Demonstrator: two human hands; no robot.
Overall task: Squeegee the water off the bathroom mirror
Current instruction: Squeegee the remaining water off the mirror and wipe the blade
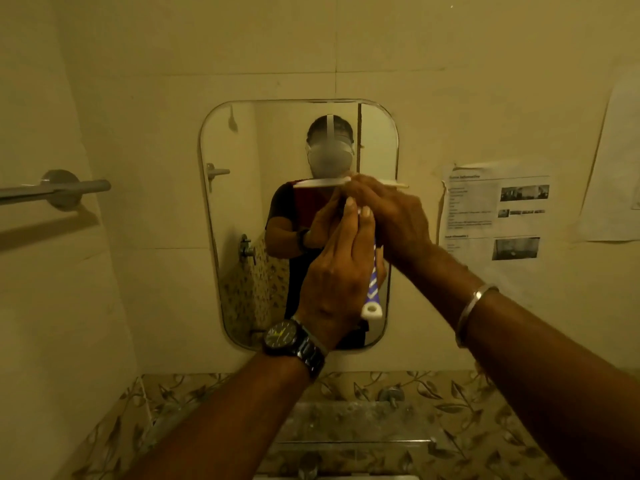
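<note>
Up against the mirror [221,209], about halfway up its glass, the squeegee [325,182] sits with its blade [306,183] level, running left to right. Its blue-and-white handle [370,292] drops from the blade's middle, leaning slightly right, with the hanging loop at the bottom end. The right hand [391,220], a bangle [474,306] at the wrist, curls over the top of the handle just under the blade. The left hand [339,268], wearing a watch [284,337], lies flat along the handle's left side, fingers straight, pressed together and pointing up; its thumb is hidden. The mirror is a tall rounded rectangle on a cream tiled wall [415,64]. A towel bar [59,188] juts out to its left, and printed sheets [495,209] are stuck up to its right. Below runs a band of leaf-patterned tiles [467,403] with a tap [391,394].
</note>
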